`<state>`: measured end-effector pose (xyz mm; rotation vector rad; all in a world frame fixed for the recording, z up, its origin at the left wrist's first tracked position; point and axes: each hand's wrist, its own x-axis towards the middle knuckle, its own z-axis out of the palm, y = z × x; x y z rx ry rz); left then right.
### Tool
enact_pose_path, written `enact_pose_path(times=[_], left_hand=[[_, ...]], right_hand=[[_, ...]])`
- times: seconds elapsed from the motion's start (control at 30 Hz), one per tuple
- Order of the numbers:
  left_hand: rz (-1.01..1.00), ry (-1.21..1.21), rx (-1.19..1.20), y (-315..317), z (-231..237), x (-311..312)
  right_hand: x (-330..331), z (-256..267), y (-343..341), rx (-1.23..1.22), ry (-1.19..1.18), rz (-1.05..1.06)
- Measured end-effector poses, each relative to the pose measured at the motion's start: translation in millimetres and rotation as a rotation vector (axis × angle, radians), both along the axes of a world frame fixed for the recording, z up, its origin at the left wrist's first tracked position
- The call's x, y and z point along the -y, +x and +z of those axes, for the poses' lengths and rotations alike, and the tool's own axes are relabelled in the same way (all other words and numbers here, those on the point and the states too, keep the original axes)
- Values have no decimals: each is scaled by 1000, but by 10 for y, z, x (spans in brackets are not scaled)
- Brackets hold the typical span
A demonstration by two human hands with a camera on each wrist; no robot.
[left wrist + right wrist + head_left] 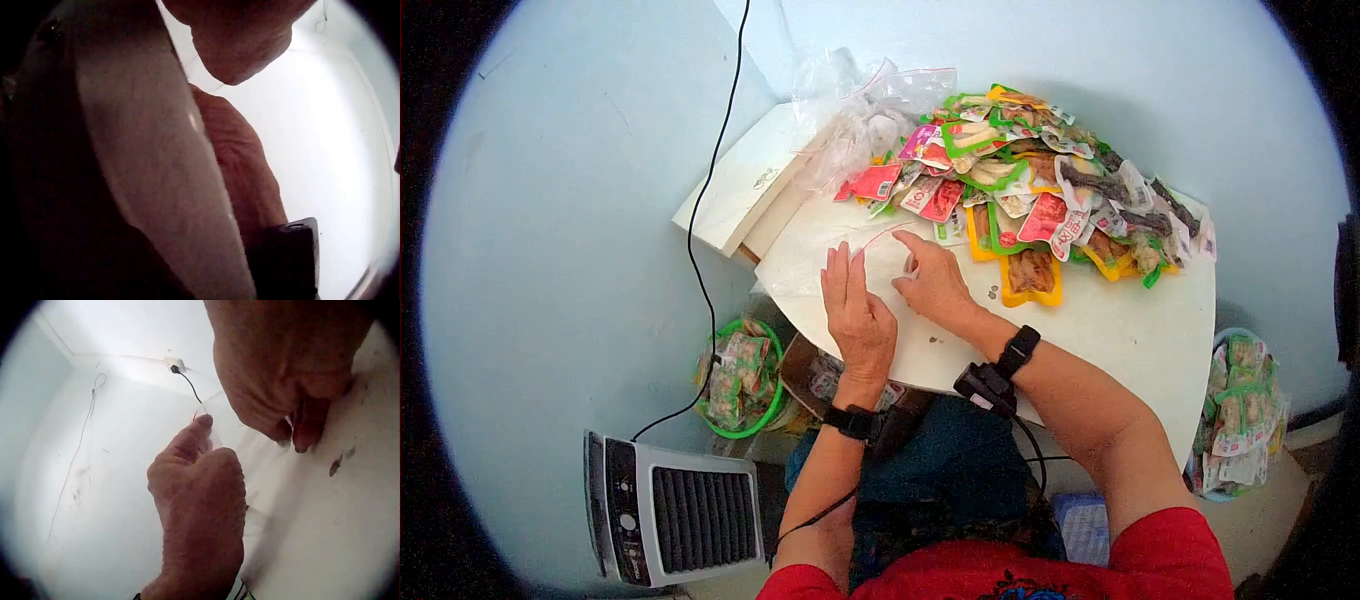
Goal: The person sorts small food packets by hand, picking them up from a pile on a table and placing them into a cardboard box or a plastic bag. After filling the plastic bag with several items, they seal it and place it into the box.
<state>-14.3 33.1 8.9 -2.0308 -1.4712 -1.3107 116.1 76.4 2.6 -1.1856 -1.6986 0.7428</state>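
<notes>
On the white table (1150, 320) lies a clear plastic zip bag (800, 255) with a thin red line along its edge. My left hand (862, 325) is at that edge, its fingers pointing away from me. In the right wrist view the left thumb and index finger (203, 422) pinch the film. My right hand (935, 285) bends over the bag from the right, with its index finger reaching to the red line. Its thumb and curled fingers hold the film low over the table. The left wrist view is mostly dark and shows skin (240, 156) close up.
Many packed food pouches (1030, 200) are heaped at the back right. Loose clear bags (880, 110) lie at the back left. Below the table are a green basket (775, 400) of packs, a tub of packs (1240, 410) and an air cooler (700, 520). A black cable (700, 200) hangs at left.
</notes>
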Motion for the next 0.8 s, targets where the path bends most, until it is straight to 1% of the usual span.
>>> enact_pose_path(times=[0.1,0.2,0.3,0.4,0.5,0.6,0.7,0.8], left_hand=[[-10,-29,29,-10,-53,36],[-43,-74,67,-11,-77,58],[-43,-94,70,-17,-58,83],[-50,-121,56,1,-80,86],[-54,-119,39,11,-82,104],[-62,-148,63,18,-76,100],[-60,-148,61,4,-92,87],[-84,-148,53,-29,-143,59]], right_hand=[[78,28,-13,72,176,-143],[172,159,-14,163,274,-163],[125,118,-23,270,525,-200],[91,73,-49,334,573,-299],[100,22,-33,348,490,-280],[104,59,-2,506,382,-329],[98,49,39,589,282,-250],[61,48,42,579,159,-135]])
